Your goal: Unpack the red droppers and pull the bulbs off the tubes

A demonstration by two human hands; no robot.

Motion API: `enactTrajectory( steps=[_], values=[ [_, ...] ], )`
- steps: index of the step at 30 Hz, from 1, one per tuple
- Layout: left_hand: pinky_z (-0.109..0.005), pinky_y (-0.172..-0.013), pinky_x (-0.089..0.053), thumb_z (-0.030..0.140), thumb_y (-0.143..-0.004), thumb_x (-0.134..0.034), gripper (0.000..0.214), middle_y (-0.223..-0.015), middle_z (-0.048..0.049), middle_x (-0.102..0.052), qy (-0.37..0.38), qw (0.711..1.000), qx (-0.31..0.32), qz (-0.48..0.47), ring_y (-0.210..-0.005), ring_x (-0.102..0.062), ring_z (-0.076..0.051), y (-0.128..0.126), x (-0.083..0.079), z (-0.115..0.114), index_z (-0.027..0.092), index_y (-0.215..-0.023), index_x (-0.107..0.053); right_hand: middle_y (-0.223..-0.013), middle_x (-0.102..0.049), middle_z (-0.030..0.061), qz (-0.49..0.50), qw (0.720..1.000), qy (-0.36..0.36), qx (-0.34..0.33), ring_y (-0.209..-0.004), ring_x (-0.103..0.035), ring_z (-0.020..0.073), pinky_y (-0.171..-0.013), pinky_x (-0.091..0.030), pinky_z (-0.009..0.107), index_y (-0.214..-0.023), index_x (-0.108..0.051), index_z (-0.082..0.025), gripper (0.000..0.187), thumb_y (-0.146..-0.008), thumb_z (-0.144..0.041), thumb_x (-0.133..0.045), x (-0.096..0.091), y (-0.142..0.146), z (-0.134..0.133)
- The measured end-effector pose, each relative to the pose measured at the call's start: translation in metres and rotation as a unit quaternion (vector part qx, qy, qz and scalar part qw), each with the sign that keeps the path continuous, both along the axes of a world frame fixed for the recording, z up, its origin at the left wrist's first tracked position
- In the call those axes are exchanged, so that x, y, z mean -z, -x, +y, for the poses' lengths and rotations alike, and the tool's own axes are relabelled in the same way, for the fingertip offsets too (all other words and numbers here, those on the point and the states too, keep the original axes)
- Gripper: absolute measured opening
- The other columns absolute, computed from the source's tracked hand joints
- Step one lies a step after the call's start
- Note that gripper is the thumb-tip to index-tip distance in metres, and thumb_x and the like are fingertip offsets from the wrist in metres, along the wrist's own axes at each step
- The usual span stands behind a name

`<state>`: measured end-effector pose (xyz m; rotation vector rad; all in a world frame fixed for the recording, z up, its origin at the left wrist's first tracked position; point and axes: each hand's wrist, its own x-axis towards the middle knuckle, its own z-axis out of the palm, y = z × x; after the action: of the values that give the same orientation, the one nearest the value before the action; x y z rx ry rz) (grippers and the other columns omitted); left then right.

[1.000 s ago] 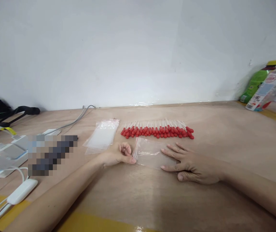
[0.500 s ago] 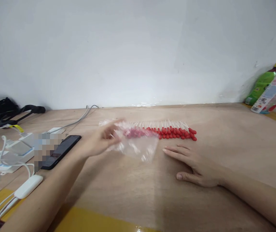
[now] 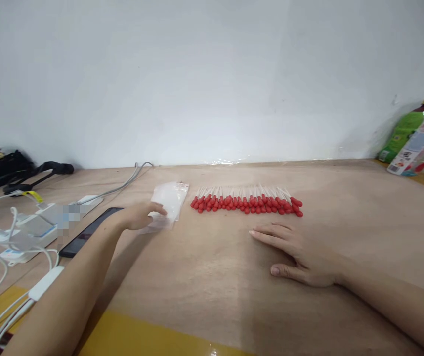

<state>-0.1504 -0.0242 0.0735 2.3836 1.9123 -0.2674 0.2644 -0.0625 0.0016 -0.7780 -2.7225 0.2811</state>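
My left hand (image 3: 142, 214) rests over a small pile of clear zip-top plastic bags (image 3: 172, 200), fingers apart and reaching onto the bags. It covers part of the lower left of the pile. To the right of the bags, a row of thin white sticks with red bulb-shaped heads (image 3: 247, 201) lies side by side, heads toward me. Just in front of that row, my right hand (image 3: 301, 254) lies flat on the wooden table (image 3: 204, 277), palm down with fingers stretched and nothing held.
On the left lie a black phone (image 3: 86, 235), a white power strip (image 3: 36, 232) with cables and a black strap-like item (image 3: 43, 175). A green bottle (image 3: 401, 133) and a printed plastic package (image 3: 415, 146) lean near the wall at right. Yellow tape (image 3: 138, 336) runs along the front.
My left hand has moved left with the clear bag that was over the red heads and has let it down at the pile. The whole row now shows. My right hand stays still.
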Motion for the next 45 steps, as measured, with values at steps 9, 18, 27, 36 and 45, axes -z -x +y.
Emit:
enactTrajectory(
  steps=[9, 18, 27, 36, 45],
  values=[
    [-0.056, -0.102, -0.017, 0.058, -0.085, -0.020, 0.061, -0.147, -0.0078, -0.012, -0.083, 0.989, -0.120, -0.019, -0.133, -0.010, -0.033, -0.022, 0.054, 0.026, 0.029, -0.139, -0.017, -0.139, -0.035, 0.0061, -0.019, 1.000, 0.004, 0.018, -0.123, -0.034, 0.0268, -0.099, -0.031, 0.049, -0.135, -0.030, -0.029, 0.060, -0.082, -0.051, -0.044, 0.004, 0.001, 0.002],
    [-0.035, -0.092, -0.039, 0.044, -0.083, -0.042, 0.035, -0.106, -0.0080, -0.058, -0.343, 0.922, 0.037, -0.174, -0.104, -0.051, -0.021, -0.050, 0.043, 0.019, 0.018, -0.099, -0.060, -0.137, -0.038, 0.0066, -0.006, 0.998, 0.015, 0.063, -0.123, -0.035, 0.0273, -0.099, -0.031, 0.048, -0.131, -0.038, -0.031, 0.053, -0.083, -0.052, -0.043, 0.008, 0.003, 0.005],
    [-0.038, -0.084, -0.041, 0.042, -0.072, -0.055, 0.023, -0.087, -0.0062, -0.059, -0.300, 0.928, 0.052, -0.216, -0.092, -0.053, -0.024, -0.087, 0.044, 0.040, 0.019, -0.076, -0.058, -0.137, -0.037, 0.0066, -0.020, 0.997, 0.027, 0.069, -0.123, -0.034, 0.0274, -0.099, -0.029, 0.049, -0.131, -0.037, -0.031, 0.054, -0.082, -0.055, -0.041, 0.003, 0.004, 0.004],
    [-0.037, -0.086, -0.040, 0.033, -0.081, -0.047, 0.019, -0.089, -0.0059, -0.060, -0.382, 0.878, -0.008, -0.287, -0.093, -0.053, -0.021, -0.092, 0.052, 0.042, 0.018, -0.071, -0.053, -0.134, -0.040, 0.0073, -0.010, 0.998, 0.014, 0.057, -0.121, -0.037, 0.0277, -0.098, -0.030, 0.050, -0.130, -0.040, -0.031, 0.053, -0.081, -0.053, -0.044, 0.004, 0.003, 0.004],
    [-0.031, -0.074, -0.043, 0.029, -0.083, -0.049, 0.012, -0.081, -0.0027, -0.061, -0.344, 0.868, 0.181, -0.308, -0.078, -0.055, -0.016, -0.124, 0.051, -0.004, 0.019, -0.085, -0.055, -0.133, -0.038, 0.0124, 0.188, 0.946, -0.178, 0.195, -0.121, -0.037, 0.0267, -0.098, -0.036, 0.045, -0.136, -0.025, -0.020, 0.061, -0.082, -0.036, -0.047, 0.018, 0.014, 0.010]
  ],
)
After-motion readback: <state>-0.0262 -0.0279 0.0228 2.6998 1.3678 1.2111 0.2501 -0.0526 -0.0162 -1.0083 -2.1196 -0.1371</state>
